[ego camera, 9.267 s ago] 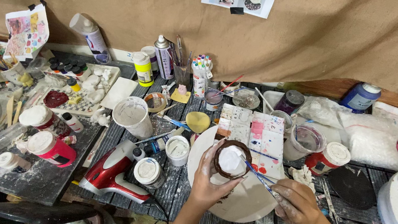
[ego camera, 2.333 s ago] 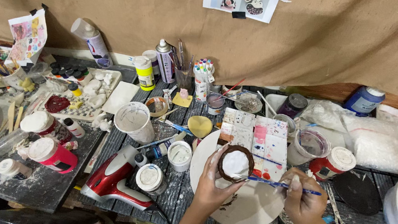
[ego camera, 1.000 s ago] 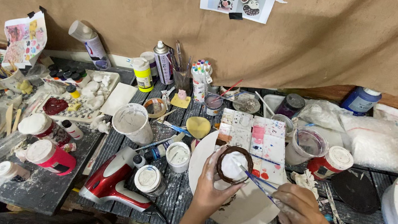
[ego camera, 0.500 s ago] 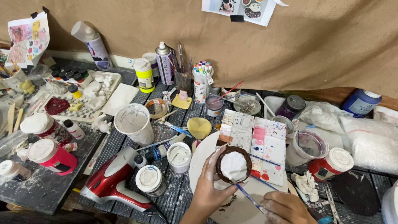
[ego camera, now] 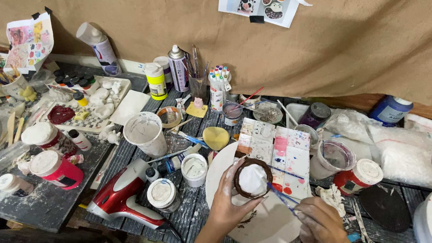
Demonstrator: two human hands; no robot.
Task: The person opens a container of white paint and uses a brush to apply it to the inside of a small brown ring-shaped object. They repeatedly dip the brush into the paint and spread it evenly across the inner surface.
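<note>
Brown cloth hangs behind a dark slatted worktable (ego camera: 202, 224) crowded with paint gear. Near the front edge sits a round white board (ego camera: 269, 225), and over it the left hand (ego camera: 229, 203) is clamped around a small brown-rimmed bowl (ego camera: 251, 178), its inside coated white. The right hand (ego camera: 321, 227) pinches a thin blue-handled brush (ego camera: 280, 195), fingers closed on the handle, the bristle end just reaching the bowl's rim.

Just behind the bowl lies a white well palette (ego camera: 276, 147), its wells smeared pink, red and grey. To its right, a clear plastic cup (ego camera: 330, 158) with purple-stained walls; beside that, a red jar with a white lid (ego camera: 359, 177). A dark purple pot (ego camera: 315, 114) stands further back, and a blue jar (ego camera: 390, 109) near the back right corner.

Left of the board: a small open white tub (ego camera: 194, 169) holding white paint, a lidded round jar (ego camera: 162, 195), a white paper cup (ego camera: 144, 132) streaked grey inside. A red hair dryer (ego camera: 123, 197) lies near the front. Toward the left edge, two red jars with white lids (ego camera: 55, 167). Along the back: a yellow-banded bottle (ego camera: 155, 80), a spray can (ego camera: 179, 69), a cup of markers (ego camera: 218, 88).
</note>
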